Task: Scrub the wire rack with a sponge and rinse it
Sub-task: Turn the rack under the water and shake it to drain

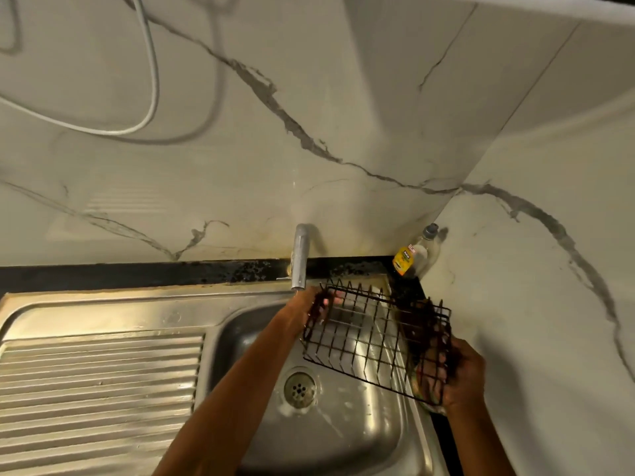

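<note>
You are holding the wire rack point(374, 338) up over the steel sink point(343, 424), tilted, with its far end near the tap and its near end down toward your right side. Your left hand point(309, 309) grips the rack's end at about 10 o'clock from its middle, fingers curled round the rusty wires, right under the spout of the tap point(299, 259). Your right hand point(460, 376) grips the opposite end at about 4 o'clock, fingers wrapped through the wires. Something pale green and pink, likely the sponge point(429, 389), sits under the rack against your right palm; whether you are pinching it along with the wires is hard to tell. The rack's upright prongs point away from you toward the wall.

Below the rack, the drain point(299, 389) lies at about 7 o'clock from it, with traces of foam around it. The ribbed draining board point(99, 383) stretches off to 9 o'clock. At 1 o'clock from the rack, in the corner of the dark worktop point(137, 274), stands a clear soap bottle point(415, 252) with a yellow label. A white cable point(151, 80) loops across the marble wall at 11 o'clock.
</note>
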`<state>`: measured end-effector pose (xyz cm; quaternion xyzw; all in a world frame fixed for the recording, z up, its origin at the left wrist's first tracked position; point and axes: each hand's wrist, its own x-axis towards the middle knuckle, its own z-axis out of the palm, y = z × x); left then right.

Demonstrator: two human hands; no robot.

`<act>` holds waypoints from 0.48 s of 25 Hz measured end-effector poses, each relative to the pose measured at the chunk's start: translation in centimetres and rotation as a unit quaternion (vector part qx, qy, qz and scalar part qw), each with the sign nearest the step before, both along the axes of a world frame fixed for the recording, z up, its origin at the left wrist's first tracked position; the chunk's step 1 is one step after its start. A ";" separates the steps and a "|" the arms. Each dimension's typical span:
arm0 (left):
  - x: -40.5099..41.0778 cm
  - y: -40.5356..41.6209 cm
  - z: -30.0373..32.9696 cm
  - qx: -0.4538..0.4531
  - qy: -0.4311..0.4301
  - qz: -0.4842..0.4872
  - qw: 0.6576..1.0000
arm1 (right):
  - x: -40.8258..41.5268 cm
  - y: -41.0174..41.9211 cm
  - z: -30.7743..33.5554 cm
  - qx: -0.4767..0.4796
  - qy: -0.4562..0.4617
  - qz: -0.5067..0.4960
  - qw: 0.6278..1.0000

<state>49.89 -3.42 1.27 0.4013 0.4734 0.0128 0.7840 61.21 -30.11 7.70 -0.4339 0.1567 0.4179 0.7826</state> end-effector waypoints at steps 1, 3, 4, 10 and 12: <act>-0.2 0.0 0.2 -0.011 -0.004 0.018 1.000 | -0.3 0.7 0.0 -0.016 -0.014 -0.033 0.999; -1.9 0.5 -0.2 -0.013 -0.054 0.059 0.997 | -0.4 2.4 -1.0 -0.063 -0.058 -0.047 0.995; -3.3 0.4 -0.1 -0.018 -0.079 0.074 0.994 | -0.2 3.2 -2.1 -0.089 -0.073 -0.042 0.992; -12.0 0.9 -3.5 -0.103 -0.022 0.143 0.984 | -1.3 9.1 -6.2 -0.202 -0.083 0.091 0.972; -14.0 0.9 -4.1 -0.085 0.047 0.189 0.977 | -2.3 10.7 -6.7 -0.234 -0.063 0.132 0.961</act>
